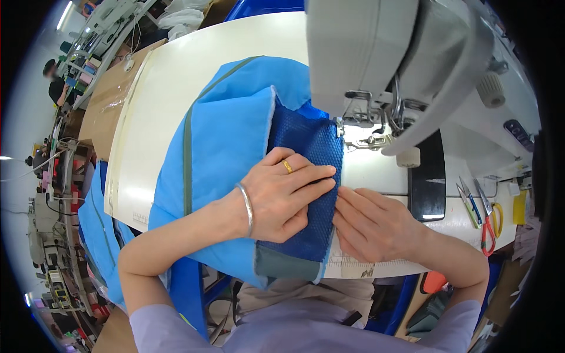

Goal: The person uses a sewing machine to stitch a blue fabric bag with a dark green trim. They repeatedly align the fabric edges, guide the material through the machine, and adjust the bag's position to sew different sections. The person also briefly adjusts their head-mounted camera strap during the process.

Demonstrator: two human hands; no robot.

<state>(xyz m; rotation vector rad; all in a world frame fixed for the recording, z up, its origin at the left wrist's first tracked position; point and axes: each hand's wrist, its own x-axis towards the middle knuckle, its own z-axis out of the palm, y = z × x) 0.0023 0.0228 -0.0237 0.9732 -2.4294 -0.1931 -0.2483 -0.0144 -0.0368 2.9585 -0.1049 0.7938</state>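
Head view: left hand (282,197) at frame centre, flat, fingers extended, pressing dark mesh (306,176) onto blue fabric (226,147); gold ring, silver bangle on wrist. Right hand (368,223) just right of it, fingers nearly straight, fingertips pinching mesh edge. Fabric spreads from centre toward upper left across white table (176,82). Sewing machine (376,53) upper right, needle near mesh top corner. Scissors (488,223) right edge.
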